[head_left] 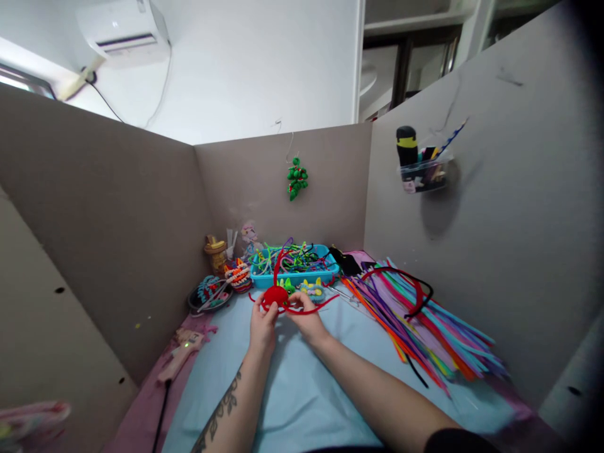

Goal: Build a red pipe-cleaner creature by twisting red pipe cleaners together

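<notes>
Both hands meet over the light blue mat (302, 390): the left hand (262, 326) and the right hand (307, 322) are close together, fingers pinched on a small red pipe-cleaner ball (275, 296). It sits just above the fingertips, with loose red ends (315, 309) curling out to the right. I judge the step to be winding or shaping the red piece; the next move probably needs a firm hold by one hand while the other bends a free end tightly.

Just beyond the hands stands a blue tray (295, 277) full of tangled pipe cleaners. To the right lies a wide fan of coloured stems (425, 333). Left and nearer, a glue gun (182, 352) rests. Grey cardboard walls (117, 233) surround the desk, and a green ornament (297, 178) hangs ahead.
</notes>
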`<state>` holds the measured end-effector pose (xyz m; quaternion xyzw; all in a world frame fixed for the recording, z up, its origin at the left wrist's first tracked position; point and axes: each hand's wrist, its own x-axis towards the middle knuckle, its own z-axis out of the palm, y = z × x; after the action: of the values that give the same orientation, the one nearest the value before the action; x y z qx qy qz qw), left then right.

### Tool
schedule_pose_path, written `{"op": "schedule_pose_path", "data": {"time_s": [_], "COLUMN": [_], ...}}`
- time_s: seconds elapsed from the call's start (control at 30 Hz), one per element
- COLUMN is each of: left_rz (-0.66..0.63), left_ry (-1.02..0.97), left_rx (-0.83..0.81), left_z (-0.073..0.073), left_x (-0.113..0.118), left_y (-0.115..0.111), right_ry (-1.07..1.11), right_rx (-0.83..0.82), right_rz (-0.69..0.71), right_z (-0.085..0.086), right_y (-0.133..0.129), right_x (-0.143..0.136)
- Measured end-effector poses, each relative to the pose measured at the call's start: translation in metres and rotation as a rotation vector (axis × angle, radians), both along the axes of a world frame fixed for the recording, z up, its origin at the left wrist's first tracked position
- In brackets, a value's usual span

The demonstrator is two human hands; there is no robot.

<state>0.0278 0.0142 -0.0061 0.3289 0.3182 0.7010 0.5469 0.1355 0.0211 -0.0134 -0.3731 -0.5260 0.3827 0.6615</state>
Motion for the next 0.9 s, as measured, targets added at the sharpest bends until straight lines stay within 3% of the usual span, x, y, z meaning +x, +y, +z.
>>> {"op": "schedule_pose_path", "data": {"time_s": [0.17, 0.37, 0.47, 0.63, 0.9], "left_rz": [0.010, -0.105, -0.147, -0.150, -0.165], "left_ry": [-0.020, -0.099, -0.095, -0.073, -0.007], "left_rx": [0.000, -0.025, -0.014, 0.003, 0.029], "left_z": [-0.001, 0.002, 0.004, 0.003, 0.004], "left_x": [-0.002, -0.003, -0.002, -0.003, -0.001], "left_y": [0.001, 0.001, 0.001, 0.000, -0.004], "right_ry": [-0.074, 0.203, 0.276, 0.164, 0.134], "right_rx": [0.045, -0.151, -0.199, -0.137, -0.134], "right_rz": [0.033, -0.099, -0.071, 0.070, 0.048], "right_z": [0.011, 0.008, 0.005, 0.001, -0.008], "right_y": [-0.009, 0.021, 0.028, 0.023, 0.024], "right_x": [-0.003, 0.018, 0.022, 0.017, 0.009]}}
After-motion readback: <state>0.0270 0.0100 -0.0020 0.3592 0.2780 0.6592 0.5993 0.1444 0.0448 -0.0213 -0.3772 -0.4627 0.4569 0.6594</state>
